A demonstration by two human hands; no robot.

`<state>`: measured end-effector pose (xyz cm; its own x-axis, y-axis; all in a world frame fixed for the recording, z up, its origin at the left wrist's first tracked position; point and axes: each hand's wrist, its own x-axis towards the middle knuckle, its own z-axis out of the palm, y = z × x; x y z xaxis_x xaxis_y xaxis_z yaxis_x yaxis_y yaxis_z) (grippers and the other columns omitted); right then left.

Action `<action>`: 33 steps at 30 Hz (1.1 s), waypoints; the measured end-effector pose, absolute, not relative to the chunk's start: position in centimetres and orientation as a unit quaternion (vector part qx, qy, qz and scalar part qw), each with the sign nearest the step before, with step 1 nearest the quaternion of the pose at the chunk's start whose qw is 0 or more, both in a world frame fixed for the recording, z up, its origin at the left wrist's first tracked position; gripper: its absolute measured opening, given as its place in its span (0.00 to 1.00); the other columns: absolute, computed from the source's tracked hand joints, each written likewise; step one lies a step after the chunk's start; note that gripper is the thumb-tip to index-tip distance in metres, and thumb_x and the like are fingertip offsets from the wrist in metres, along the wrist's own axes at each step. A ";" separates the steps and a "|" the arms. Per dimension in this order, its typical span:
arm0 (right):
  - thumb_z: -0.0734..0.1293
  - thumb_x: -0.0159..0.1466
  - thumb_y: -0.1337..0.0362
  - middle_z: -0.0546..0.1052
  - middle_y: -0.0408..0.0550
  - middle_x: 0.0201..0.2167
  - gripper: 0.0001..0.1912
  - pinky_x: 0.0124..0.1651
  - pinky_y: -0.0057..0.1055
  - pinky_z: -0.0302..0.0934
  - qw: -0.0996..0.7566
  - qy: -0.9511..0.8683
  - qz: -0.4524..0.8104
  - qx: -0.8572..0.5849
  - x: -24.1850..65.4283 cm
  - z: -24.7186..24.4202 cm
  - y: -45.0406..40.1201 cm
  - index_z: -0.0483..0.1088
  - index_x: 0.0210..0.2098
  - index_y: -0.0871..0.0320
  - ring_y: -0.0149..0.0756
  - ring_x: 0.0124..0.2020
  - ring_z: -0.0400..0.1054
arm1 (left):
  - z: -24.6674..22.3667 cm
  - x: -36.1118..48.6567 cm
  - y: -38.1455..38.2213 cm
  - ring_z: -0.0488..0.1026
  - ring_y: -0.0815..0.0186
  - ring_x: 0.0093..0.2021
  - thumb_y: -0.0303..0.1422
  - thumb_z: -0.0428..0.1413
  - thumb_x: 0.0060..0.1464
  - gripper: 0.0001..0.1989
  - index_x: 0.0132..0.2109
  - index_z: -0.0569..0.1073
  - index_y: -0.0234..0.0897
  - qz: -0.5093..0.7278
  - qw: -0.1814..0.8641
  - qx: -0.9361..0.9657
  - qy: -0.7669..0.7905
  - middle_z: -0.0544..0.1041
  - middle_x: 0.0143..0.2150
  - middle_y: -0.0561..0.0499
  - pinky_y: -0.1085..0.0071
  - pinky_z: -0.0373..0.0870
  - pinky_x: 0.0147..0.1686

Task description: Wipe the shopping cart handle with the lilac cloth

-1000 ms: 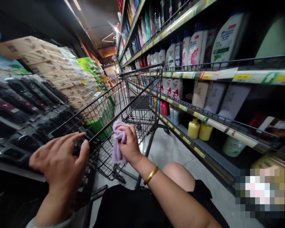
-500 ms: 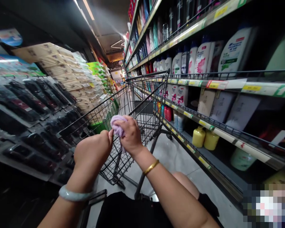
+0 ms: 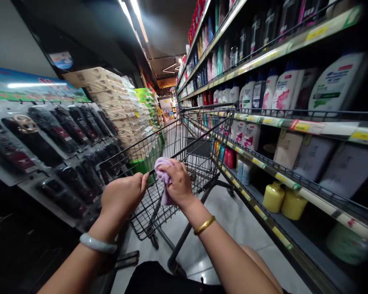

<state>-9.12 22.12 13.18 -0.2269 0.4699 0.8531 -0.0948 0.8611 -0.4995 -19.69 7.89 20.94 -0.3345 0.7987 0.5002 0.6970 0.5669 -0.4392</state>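
Gold bangle (image 3: 205, 226): circled the right wrist.
Left hand (image 3: 122, 194): fingers looked closed round the cart's top rail (image 3: 207, 133).
Right hand (image 3: 178, 181): fingers clenched the lilac cloth (image 3: 163, 168) at that rail.
Cart (image 3: 198, 148): handling seemed under way there; amounts done or left elsewhere could not be told.
Shelves (image 3: 333, 130): carried bottles (image 3: 283, 93) beyond.

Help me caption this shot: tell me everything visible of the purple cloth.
The purple cloth is pale and looks soft, like towelling. It is bunched and creased, a rounded fold on top and a loose end hanging below. The right grip clasps it by the near side of the shopping cart; whether it touches the cart, I cannot tell.
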 end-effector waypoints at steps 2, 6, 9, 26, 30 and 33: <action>0.65 0.62 0.77 0.77 0.51 0.57 0.23 0.61 0.44 0.67 0.629 -0.725 0.230 -0.163 -9.0 13.1 23.2 0.81 0.50 0.49 0.45 0.55 0.69 | 21.0 -20.0 7.8 0.79 0.54 0.28 0.48 0.35 0.74 0.32 0.34 0.76 0.39 0.071 0.342 -0.460 -0.816 0.82 0.30 0.41 0.64 0.41 0.25; 0.63 0.63 0.78 0.75 0.56 0.57 0.22 0.64 0.48 0.63 0.683 -0.650 0.233 -0.240 -9.4 12.9 24.2 0.80 0.49 0.54 0.48 0.61 0.66 | 20.9 -20.2 7.6 0.79 0.56 0.29 0.49 0.35 0.73 0.33 0.34 0.77 0.39 0.055 0.337 -0.455 -0.823 0.81 0.30 0.42 0.64 0.40 0.26; 0.63 0.66 0.76 0.76 0.54 0.59 0.21 0.66 0.47 0.61 0.661 -0.704 0.210 -0.152 -10.5 13.2 22.2 0.79 0.51 0.51 0.47 0.62 0.67 | 20.7 -20.3 7.5 0.78 0.56 0.29 0.50 0.35 0.73 0.33 0.35 0.78 0.38 0.040 0.334 -0.459 -0.822 0.81 0.30 0.41 0.64 0.41 0.27; 0.67 0.66 0.71 0.82 0.45 0.54 0.15 0.61 0.43 0.64 0.596 -0.793 0.127 -0.025 -10.8 15.0 20.1 0.80 0.46 0.47 0.42 0.57 0.73 | 20.0 -24.2 4.8 0.75 0.60 0.27 0.52 0.38 0.72 0.34 0.34 0.79 0.37 -0.024 0.321 -0.492 -0.809 0.82 0.30 0.42 0.65 0.42 0.28; 0.66 0.62 0.72 0.83 0.47 0.49 0.13 0.60 0.46 0.63 0.666 -0.724 0.111 -0.144 -9.3 14.7 23.0 0.80 0.40 0.50 0.44 0.55 0.74 | 20.0 -25.5 4.5 0.76 0.59 0.28 0.53 0.37 0.72 0.34 0.34 0.79 0.38 -0.016 0.321 -0.484 -0.814 0.82 0.30 0.43 0.64 0.41 0.28; 0.64 0.60 0.72 0.83 0.49 0.47 0.13 0.61 0.49 0.62 0.730 -0.637 0.083 -0.232 -8.4 14.1 25.3 0.79 0.38 0.53 0.46 0.55 0.74 | 19.9 -26.4 4.3 0.76 0.59 0.29 0.54 0.37 0.72 0.35 0.33 0.78 0.39 -0.012 0.333 -0.482 -0.810 0.81 0.29 0.44 0.63 0.39 0.28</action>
